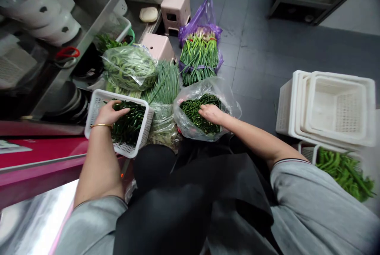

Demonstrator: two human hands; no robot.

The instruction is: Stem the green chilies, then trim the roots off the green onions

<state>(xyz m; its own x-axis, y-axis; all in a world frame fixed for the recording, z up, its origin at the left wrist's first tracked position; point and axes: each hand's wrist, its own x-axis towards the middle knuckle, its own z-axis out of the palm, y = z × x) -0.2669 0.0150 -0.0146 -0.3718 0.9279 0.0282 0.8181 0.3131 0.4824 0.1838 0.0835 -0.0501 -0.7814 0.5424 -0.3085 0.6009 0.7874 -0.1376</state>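
Note:
My left hand, with a gold bangle at the wrist, is over dark green peppers in a white perforated basket. Its thumb and fingers are apart, and nothing shows between them. Inside an open clear plastic bag, my right hand touches a heap of thin dark green pieces. Its fingers are bent together at the heap, and what they pinch is too small to name. The bag stands to the right of the basket, with a wrapped bundle of long green stalks between them.
Beyond the bag lie scallions in purple plastic. Bagged greens sit behind the basket, near two pink stools. Stacked white baskets and long green peppers are at right. Metal shelves with red-handled scissors stand left.

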